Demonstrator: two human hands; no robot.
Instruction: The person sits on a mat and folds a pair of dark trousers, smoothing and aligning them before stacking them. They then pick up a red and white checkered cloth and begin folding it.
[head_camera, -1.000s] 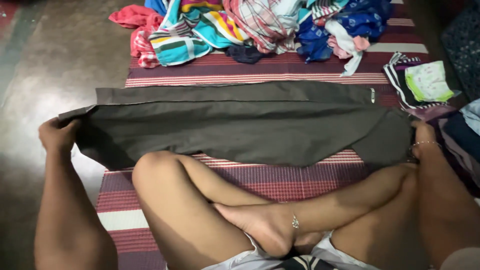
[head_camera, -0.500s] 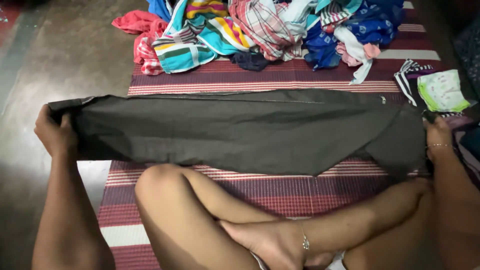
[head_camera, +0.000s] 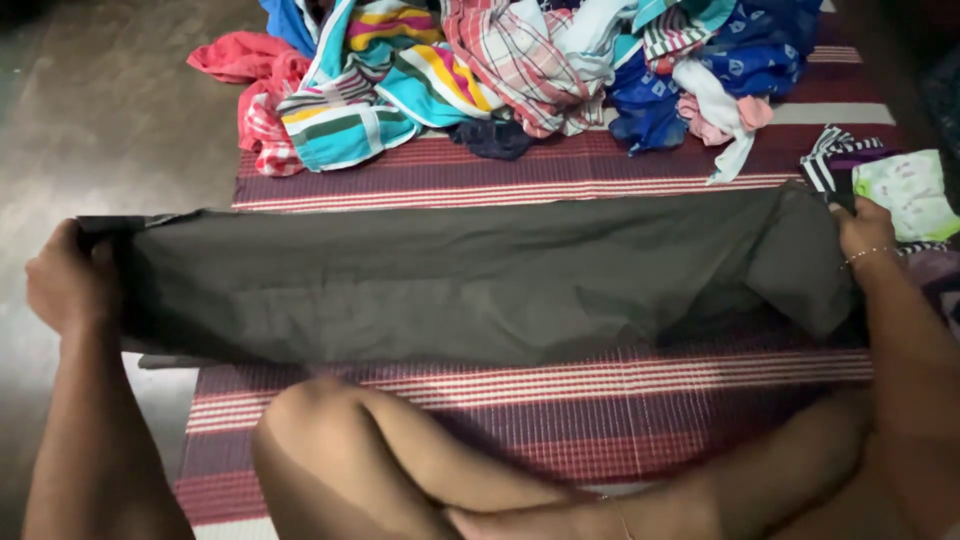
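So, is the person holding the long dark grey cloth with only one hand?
No, the left hand grips one end of the long dark grey cloth and the right hand grips the other end.

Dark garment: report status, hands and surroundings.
Left hand and right hand grip dark garment ends, stretched over striped mat. Clothes pile beyond, apart.
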